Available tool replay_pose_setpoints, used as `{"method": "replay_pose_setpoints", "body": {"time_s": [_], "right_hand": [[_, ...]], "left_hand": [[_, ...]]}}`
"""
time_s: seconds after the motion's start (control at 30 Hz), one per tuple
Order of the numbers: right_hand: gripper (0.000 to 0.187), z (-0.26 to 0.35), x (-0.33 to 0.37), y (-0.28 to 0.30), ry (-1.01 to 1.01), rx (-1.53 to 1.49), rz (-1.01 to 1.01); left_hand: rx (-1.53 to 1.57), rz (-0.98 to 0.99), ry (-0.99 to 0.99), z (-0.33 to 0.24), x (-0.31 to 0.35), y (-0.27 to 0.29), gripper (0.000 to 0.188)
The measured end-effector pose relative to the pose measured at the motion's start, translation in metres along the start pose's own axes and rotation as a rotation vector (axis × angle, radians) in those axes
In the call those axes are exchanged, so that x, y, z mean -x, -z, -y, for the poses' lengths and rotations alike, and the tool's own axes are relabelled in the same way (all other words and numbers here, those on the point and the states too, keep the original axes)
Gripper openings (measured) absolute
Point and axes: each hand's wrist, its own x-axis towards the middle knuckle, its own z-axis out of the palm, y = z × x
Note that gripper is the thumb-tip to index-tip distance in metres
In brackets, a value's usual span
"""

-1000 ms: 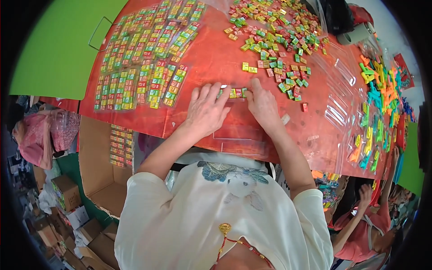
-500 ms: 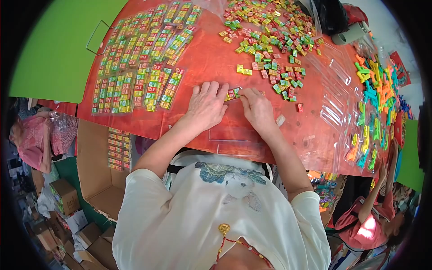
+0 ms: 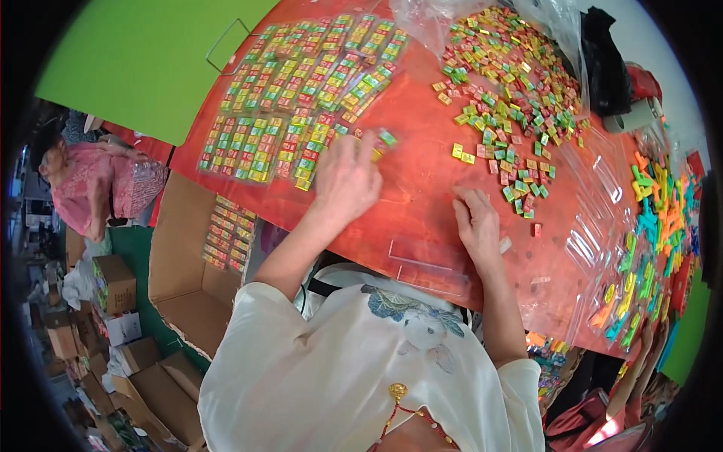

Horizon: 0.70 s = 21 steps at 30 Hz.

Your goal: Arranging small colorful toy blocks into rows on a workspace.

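My left hand [image 3: 348, 179] pinches a narrow clear plastic tray [image 3: 386, 138] that holds small coloured boxes. It is over the right edge of the laid-out filled trays [image 3: 260, 143], which stand in rows with red, yellow and green boxes in them. Motion blurs the tray and the fingertips. My right hand [image 3: 479, 224] rests near the red table top [image 3: 422, 203], fingers loosely bent and apart, with nothing seen in it. Beyond it lie loose small boxes [image 3: 520, 162], spreading from a large heap [image 3: 512, 68] at the far right.
Empty clear trays [image 3: 422, 256] lie at the near edge, and more [image 3: 595, 218] are stacked at right. Colourful plastic toys [image 3: 663, 203] cover the right end. A cardboard box [image 3: 177, 264] stands below left, near a green board [image 3: 143, 60]. Other people are at both sides.
My left hand has lifted the filled tray and carried it toward the laid-out rows. My right hand has let go of it and drawn apart. The whole view has shifted.
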Motion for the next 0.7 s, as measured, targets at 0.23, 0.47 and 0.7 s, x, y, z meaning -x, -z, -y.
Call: {"method": "replay_pose_setpoints", "body": {"time_s": [0.23,0.47,0.7], "right_hand": [[0.025,0.028,0.007,0.014,0.014,0.012,0.119],[0.055,0.029,0.069,0.006,0.342,0.407,0.328],[0.050,0.008,0.043,0.001,0.254,0.577,0.065]], "left_hand": [[-0.352,-0.054,-0.014,0.027,-0.002,-0.007,0.044],[0.011,0.062,-0.186,-0.016,0.009,0.000,0.050],[0.269,0.294,-0.338,-0.056,0.020,-0.019,0.061]]}}
